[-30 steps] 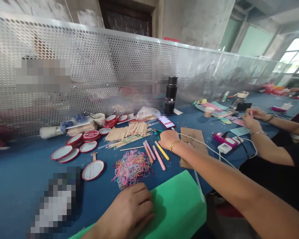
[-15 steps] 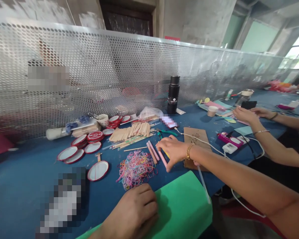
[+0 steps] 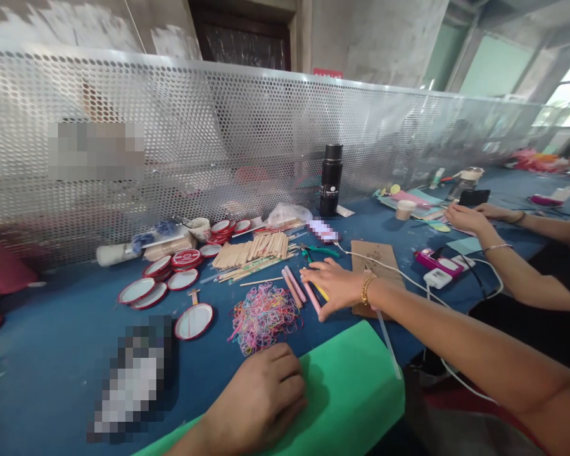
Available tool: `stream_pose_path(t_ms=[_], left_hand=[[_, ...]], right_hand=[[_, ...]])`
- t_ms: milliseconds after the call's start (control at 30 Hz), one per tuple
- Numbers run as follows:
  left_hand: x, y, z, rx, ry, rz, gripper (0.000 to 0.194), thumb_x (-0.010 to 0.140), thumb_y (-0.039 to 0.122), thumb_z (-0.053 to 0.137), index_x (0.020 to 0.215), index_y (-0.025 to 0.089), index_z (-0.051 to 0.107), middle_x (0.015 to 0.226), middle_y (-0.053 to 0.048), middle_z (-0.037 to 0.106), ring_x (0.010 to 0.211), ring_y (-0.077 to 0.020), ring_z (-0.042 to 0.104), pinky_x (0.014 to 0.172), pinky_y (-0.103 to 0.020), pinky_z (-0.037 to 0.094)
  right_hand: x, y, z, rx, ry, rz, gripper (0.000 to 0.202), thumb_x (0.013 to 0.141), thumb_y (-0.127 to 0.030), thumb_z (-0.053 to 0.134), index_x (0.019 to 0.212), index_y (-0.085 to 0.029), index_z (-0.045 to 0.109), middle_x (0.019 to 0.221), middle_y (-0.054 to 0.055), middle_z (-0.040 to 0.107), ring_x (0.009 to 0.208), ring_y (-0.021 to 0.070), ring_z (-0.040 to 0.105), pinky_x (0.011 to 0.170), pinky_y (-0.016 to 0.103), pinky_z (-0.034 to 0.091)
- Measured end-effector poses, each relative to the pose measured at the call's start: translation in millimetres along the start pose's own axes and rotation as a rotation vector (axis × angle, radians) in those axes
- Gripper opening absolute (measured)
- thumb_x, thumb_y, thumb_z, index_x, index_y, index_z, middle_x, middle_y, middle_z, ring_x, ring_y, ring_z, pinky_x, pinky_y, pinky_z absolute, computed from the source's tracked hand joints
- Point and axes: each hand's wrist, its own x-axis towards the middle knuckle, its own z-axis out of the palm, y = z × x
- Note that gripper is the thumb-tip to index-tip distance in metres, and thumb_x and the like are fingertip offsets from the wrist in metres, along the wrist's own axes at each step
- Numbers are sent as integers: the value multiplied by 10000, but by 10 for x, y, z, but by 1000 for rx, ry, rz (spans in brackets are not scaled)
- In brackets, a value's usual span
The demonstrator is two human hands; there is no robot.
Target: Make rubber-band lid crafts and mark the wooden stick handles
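Observation:
My left hand [image 3: 261, 396] rests on a green sheet [image 3: 346, 386], its fingers curled under; what they hold, if anything, is hidden. My right hand [image 3: 339, 286], wearing a gold bracelet, reaches over some rolled sticks with thumb and fingers spread apart. Under it lie a pink stick [image 3: 313, 300] and a yellow stick [image 3: 322, 292], partly covered by the hand. Just left of it are another pink stick [image 3: 295, 284] and a brownish-pink one [image 3: 291, 289]. A heap of coloured rubber bands [image 3: 263, 316] lies between my two hands and to their left.
Wooden sticks [image 3: 251, 251], red-rimmed round lids [image 3: 194, 322] and a pixelated dark object [image 3: 133, 380] lie leftward. Behind stand a black bottle [image 3: 331, 180] and perforated metal screen [image 3: 266, 126]. A cable crosses cardboard [image 3: 377, 253]. Another person's hands [image 3: 470, 218] are at right.
The view has shifted slightly, so the things at left appear a little farther right. My right hand stays over the sticks, and my left hand remains on the green sheet.

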Motion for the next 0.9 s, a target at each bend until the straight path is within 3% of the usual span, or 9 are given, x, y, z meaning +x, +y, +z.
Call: stream_pose_path(t_ms=[100,200,300,400,567,700,900], left_hand=[[-5,-8,4,-15,-5,9,167,926,128,547,779,206,551,770,-41,633,724,-192,534,623,-320,386],[-9,-11,-1,-21,-11,10,168,937,146,544,781,207,556,772,-42,634,728,-192,542,627,-317,397],[-6,-9,-12,-20,-25,13,167,936,149,551,777,199,554,778,-45,638,732,-193,542,628,-322,394],[0,-6,-21,-17,-21,23,185,940,144,538,762,196,546,771,-44,638,720,-190,528,613,-327,381],[-5,-17,-22,-17,-24,41,190,934,132,523,757,198,539,767,-46,634,716,-194,522,614,-332,372],[-20,-34,-17,-21,-50,57,180,939,157,542,764,201,540,785,-46,644,729,-196,522,631,-340,385],[-25,-44,-17,-29,-64,52,194,960,190,539,767,199,543,793,-47,648,743,-197,528,651,-342,392]], right_hand=[[-55,6,7,26,10,49,948,697,-573,833,1490,-191,481,1661,169,305,1535,367,248,1210,594,185],[-96,-5,-35,39,37,63,866,707,-543,844,1454,-229,537,1644,142,356,1515,355,297,1203,605,190],[-84,-75,-81,36,113,38,578,827,-515,753,1348,-288,643,1581,95,474,1464,338,378,1168,601,231],[7,-192,-80,-13,201,-2,342,963,-379,587,1284,-324,693,1556,62,510,1438,312,401,1132,570,264],[176,-255,-32,-114,218,-41,330,992,-275,504,1236,-335,718,1553,46,511,1451,324,367,1132,611,202],[115,-179,-31,-156,243,-13,309,1004,-246,489,1138,-323,757,1501,42,569,1431,327,392,1120,619,204],[-143,-294,139,-177,306,22,374,1037,-291,446,1361,-305,631,1581,71,477,1448,341,375,1116,636,264]])
